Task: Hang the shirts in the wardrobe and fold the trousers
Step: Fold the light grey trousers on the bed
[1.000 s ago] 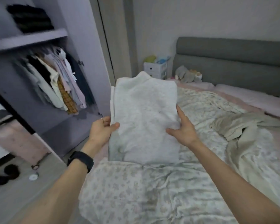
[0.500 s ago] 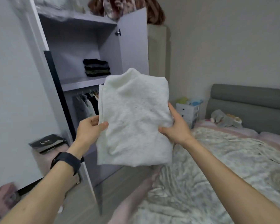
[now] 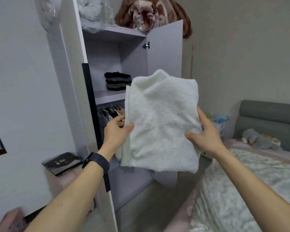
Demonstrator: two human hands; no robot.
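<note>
A folded pale grey-white garment (image 3: pixel 162 121) is held up in the air in front of the open wardrobe (image 3: pixel 132 64). My left hand (image 3: pixel 116 131) grips its left edge, thumb on top. My right hand (image 3: pixel 206 136) grips its right edge the same way. Behind the garment, the wardrobe's middle shelf (image 3: pixel 107 96) carries a small stack of dark folded clothes (image 3: pixel 117 81). Below that shelf, hanging shirts (image 3: pixel 110 111) show partly, the rest hidden by the garment.
The wardrobe's right door (image 3: pixel 164 51) stands open. Bagged bedding (image 3: pixel 90 9) and a brown blanket (image 3: pixel 146 12) sit on top. A bed with a floral sheet (image 3: pixel 241 181) fills the right side. A dark device (image 3: pixel 62 163) rests on a low pink stand at the left.
I have turned from the bed toward the wardrobe and lifted the folded garment up to shelf height. Both hands keep the same hold on it.
</note>
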